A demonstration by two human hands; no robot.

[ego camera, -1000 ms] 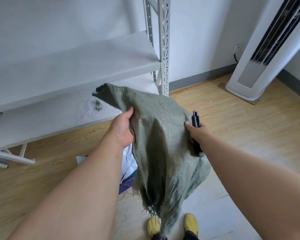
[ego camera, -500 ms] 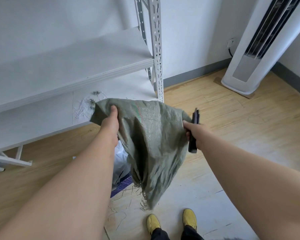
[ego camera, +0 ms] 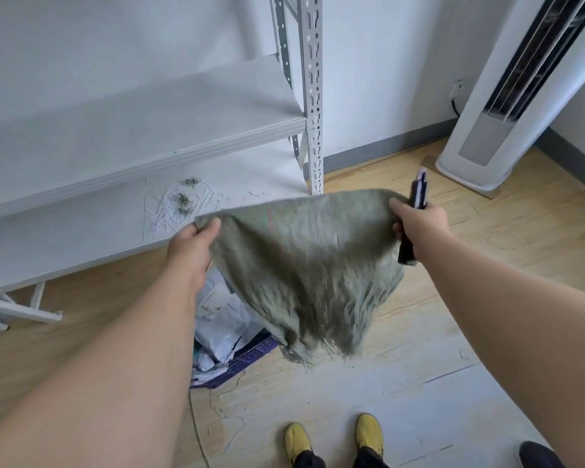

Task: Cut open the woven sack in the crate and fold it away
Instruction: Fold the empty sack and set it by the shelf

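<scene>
Sack (ego camera: 304, 265) hangs in mid-air above the floor, stretched by its top edge between two hands, well clear of the crate (ego camera: 250, 356) that shows low and to the left beneath it. Left hand (ego camera: 191, 246) pinches the left corner, thumb over the cloth; right hand (ego camera: 419, 228) grips the right corner together with a dark cutter (ego camera: 414, 211), whose body runs up and down through the fist. The held edge runs left to right, slightly higher on the right, and the cloth falls near and down from it to a frayed, open bottom. Both grips sit at about the same depth, one at each end of the long axis. Folding now appears to turn on bringing those two corners together across that span, with the cutter still crowding the right grip. White shelf (ego camera: 149, 130) stands beyond, strewn with green threads.
</scene>
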